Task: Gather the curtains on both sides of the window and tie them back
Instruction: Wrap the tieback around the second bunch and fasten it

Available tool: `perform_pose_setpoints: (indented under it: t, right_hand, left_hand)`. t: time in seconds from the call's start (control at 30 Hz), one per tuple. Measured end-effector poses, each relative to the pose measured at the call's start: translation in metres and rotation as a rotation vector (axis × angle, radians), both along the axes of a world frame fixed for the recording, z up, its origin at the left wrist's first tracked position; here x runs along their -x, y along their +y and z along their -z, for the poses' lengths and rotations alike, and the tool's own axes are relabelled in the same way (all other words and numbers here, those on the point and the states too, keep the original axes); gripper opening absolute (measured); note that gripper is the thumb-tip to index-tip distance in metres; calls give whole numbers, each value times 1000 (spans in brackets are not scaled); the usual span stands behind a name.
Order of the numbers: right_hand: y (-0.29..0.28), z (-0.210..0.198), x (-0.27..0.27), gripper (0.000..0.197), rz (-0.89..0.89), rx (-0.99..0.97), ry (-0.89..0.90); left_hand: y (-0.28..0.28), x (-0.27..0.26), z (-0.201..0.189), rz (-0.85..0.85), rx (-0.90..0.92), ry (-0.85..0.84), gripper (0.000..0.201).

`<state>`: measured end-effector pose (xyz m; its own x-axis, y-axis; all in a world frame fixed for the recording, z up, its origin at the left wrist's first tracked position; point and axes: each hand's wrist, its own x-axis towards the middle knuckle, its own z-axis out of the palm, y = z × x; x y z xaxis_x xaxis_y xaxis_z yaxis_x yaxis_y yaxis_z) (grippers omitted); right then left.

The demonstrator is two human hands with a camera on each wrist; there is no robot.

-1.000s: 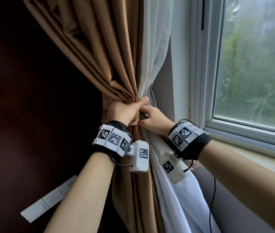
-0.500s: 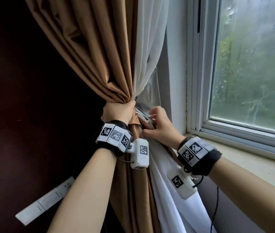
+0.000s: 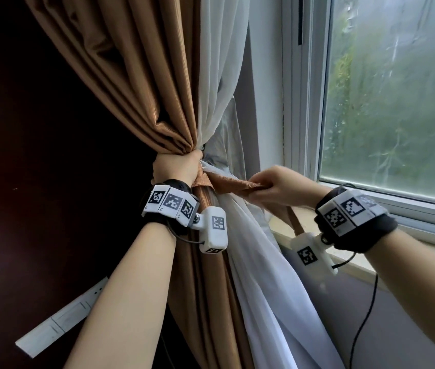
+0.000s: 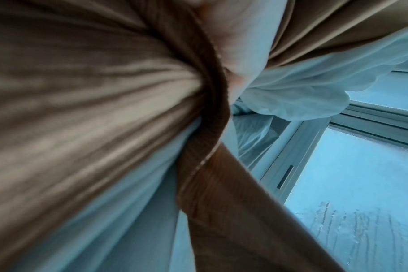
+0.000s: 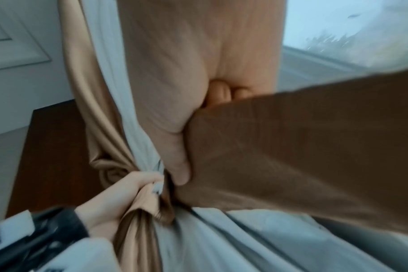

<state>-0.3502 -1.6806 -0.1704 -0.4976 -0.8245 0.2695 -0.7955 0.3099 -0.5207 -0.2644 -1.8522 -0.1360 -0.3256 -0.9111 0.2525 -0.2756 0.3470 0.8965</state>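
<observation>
The left hand (image 3: 177,169) is clenched round the gathered waist of the brown curtain (image 3: 141,83) and the white sheer curtain (image 3: 221,75), squeezing both into one tight bunch; in the right wrist view its curled fingers (image 5: 138,182) dig into the folds. Just at 3 o'clock of that fist, a brown fabric band, the tieback (image 3: 233,183), comes out from under the hand and runs flat and taut toward the right hand (image 3: 277,187), which pinches its far end between thumb and fingers. The left wrist view shows the band wrapped against the bunch close under the hand, its stitched edge showing.

Above the fist, toward 12 o'clock, the brown curtain fans up and out to 11 o'clock in deep pleats, with the sheer curtain rising straight beside it on the window side. Below, toward 6 o'clock, both hang loose, the sheer spilling out toward 5 o'clock under the right forearm.

At 3 o'clock of the hands stands the white window frame (image 3: 306,102) with misted glass (image 3: 397,102) and green beyond. At 9 o'clock is a dark wall (image 3: 38,182), with a white switch panel (image 3: 62,320) down at 7 o'clock.
</observation>
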Motion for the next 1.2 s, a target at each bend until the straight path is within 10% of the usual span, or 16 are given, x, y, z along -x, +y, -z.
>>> perform_pose_setpoints:
  t: [0.23, 0.37, 0.6, 0.8, 1.0, 1.2]
  right_hand:
    - [-8, 1, 19, 26, 361, 75, -28]
    - [-17, -6, 10, 40, 170, -247, -162]
    - [-48, 0, -16, 20, 77, -17, -139]
    - [-43, 8, -9, 46, 17, 49, -264]
    - [-42, 21, -17, 34, 76, 133, 254]
    - [-39, 5, -17, 12, 149, 123, 69]
  left_hand:
    - [5, 0, 2, 29, 12, 13, 53]
    - [6, -1, 4, 30, 17, 33, 50]
    - [6, -4, 8, 91, 91, 80, 45]
    - [2, -4, 10, 131, 136, 119, 49]
    - [-1, 2, 9, 121, 141, 96, 52]
    - [1, 4, 10, 107, 136, 72, 52]
